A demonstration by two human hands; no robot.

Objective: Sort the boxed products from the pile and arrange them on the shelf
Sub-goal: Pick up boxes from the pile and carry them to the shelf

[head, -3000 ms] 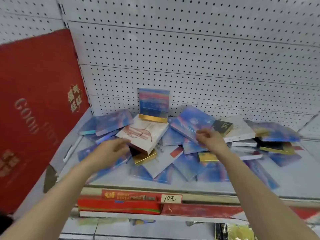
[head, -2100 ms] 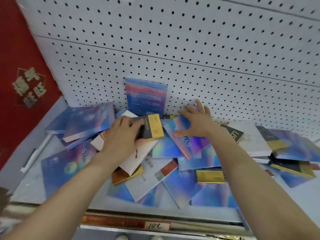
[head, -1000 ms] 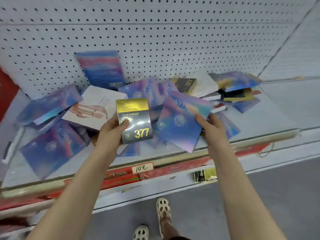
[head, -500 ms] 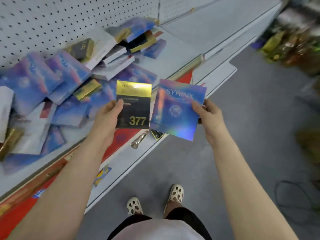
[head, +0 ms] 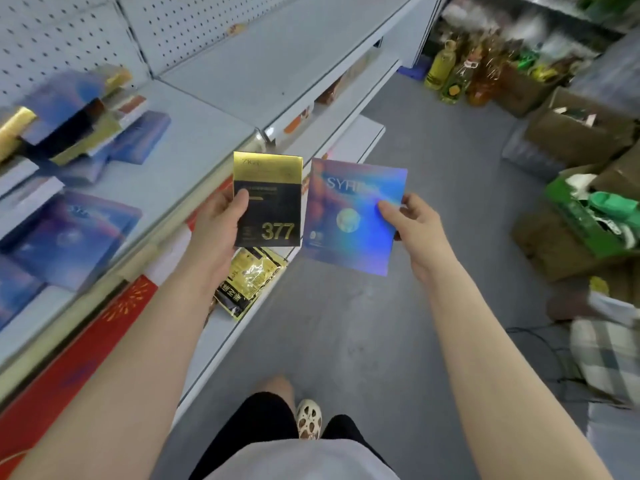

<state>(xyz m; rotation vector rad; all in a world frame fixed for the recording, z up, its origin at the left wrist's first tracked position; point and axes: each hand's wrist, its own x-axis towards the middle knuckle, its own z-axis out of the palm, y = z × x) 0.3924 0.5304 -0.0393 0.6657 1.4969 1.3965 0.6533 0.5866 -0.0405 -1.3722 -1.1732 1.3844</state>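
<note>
My left hand (head: 216, 221) grips a black and gold box marked 377 (head: 268, 199), thumb on its front. My right hand (head: 414, 225) holds a shimmering blue box (head: 353, 216) by its right edge, thumb on the face. Both boxes are upright, side by side, out over the aisle floor in front of the shelf edge. The pile of boxed products (head: 69, 161) lies blurred on the grey shelf (head: 194, 133) at the left, with blue, white and gold boxes overlapping.
A bare stretch of shelf (head: 277, 53) runs away to the right of the pile. A yellow and black packet (head: 249, 278) sticks out from the lower shelf. Cardboard boxes (head: 575, 133), bottles (head: 450, 77) and a green crate (head: 588, 216) stand across the aisle. My feet are below.
Both hands lifted a box each off the pile, and my view has swung right, away from the pile toward the aisle and the bare shelf section.
</note>
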